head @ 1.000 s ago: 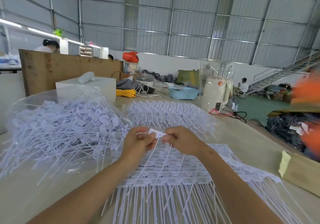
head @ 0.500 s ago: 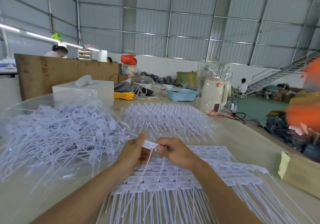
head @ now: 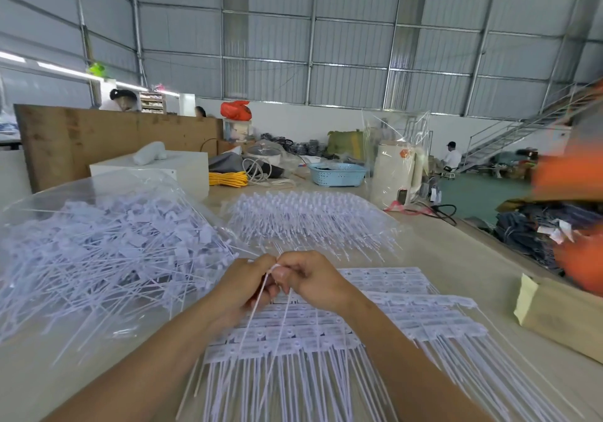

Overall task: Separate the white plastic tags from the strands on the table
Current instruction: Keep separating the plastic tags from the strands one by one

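Observation:
My left hand (head: 243, 286) and my right hand (head: 313, 278) meet above the table, fingertips pressed together. Between them they pinch white plastic tags (head: 276, 268), whose thin strands (head: 261, 304) hang down toward me. Below the hands lie joined rows of white tags (head: 385, 310) with long strands running to the near edge. A big heap of separated tags (head: 104, 258) sits in clear plastic on the left. Another bundle of strands (head: 310, 219) lies beyond the hands.
A brown paper parcel (head: 564, 317) lies at the right edge of the table. Farther back stand a white box (head: 182, 167), yellow cord (head: 228, 178), a blue basket (head: 337, 175) and a white roll in plastic (head: 394, 173). Dark garments (head: 538, 229) are piled beyond the table on the right.
The hands have closed together; the flat tag seen between them earlier is now bunched at the fingertips. The view has tilted slightly, with the hands lower in the frame.

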